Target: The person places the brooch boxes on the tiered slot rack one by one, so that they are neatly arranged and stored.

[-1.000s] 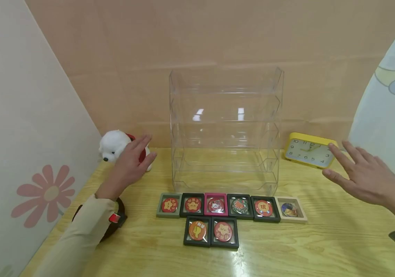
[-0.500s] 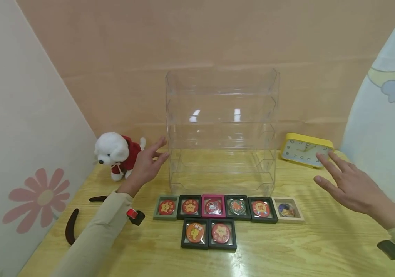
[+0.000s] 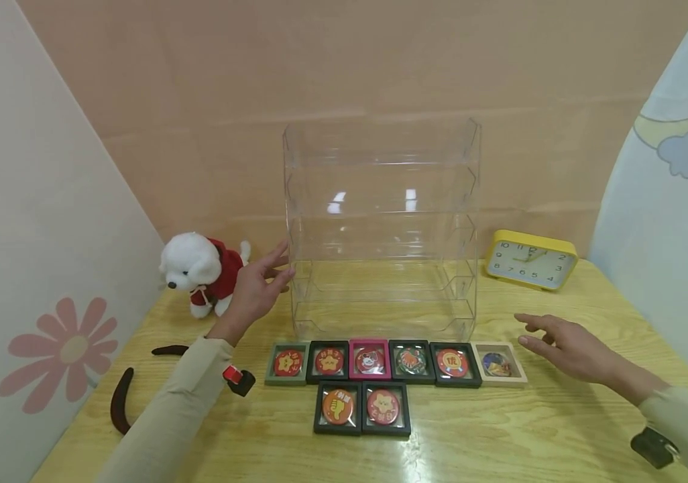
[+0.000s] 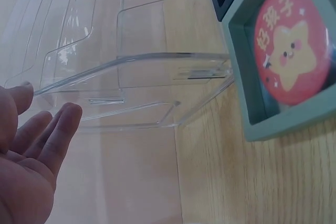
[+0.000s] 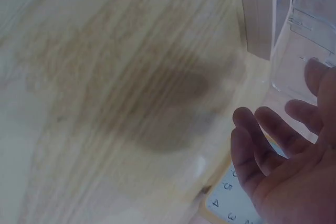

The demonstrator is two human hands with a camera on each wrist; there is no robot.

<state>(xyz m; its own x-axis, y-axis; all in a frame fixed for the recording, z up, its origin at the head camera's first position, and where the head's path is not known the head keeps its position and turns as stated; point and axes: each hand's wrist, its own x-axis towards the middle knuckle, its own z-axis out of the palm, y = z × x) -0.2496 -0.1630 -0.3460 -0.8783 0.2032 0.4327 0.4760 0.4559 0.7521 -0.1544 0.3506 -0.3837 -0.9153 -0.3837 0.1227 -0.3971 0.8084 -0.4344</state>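
A clear plastic tiered display rack [image 3: 383, 235] stands upright at the middle back of the table. My left hand [image 3: 256, 288] is at its left side, thumb and fingertips right at the panel's edge; in the left wrist view the fingers [image 4: 60, 135] extend alongside the clear side panel. My right hand [image 3: 570, 349] hovers over the table at the right, fingers slightly bent and holding nothing. Nearest to it is a cream square frame [image 3: 499, 364] with a blue badge. That frame ends a row of framed round badges, starting with a green frame [image 3: 287, 363] at the left.
Two black frames, one with an orange badge [image 3: 338, 407] and one with a red star badge [image 3: 385, 407], lie before the row. A white plush dog [image 3: 193, 265] in red sits back left, near dark brown curved pieces [image 3: 119, 402]. A yellow clock [image 3: 531, 259] stands back right.
My left hand has moved right, from in front of the plush dog to the rack's left side. My right hand has moved left and down, away from the clock, its fingers less spread.
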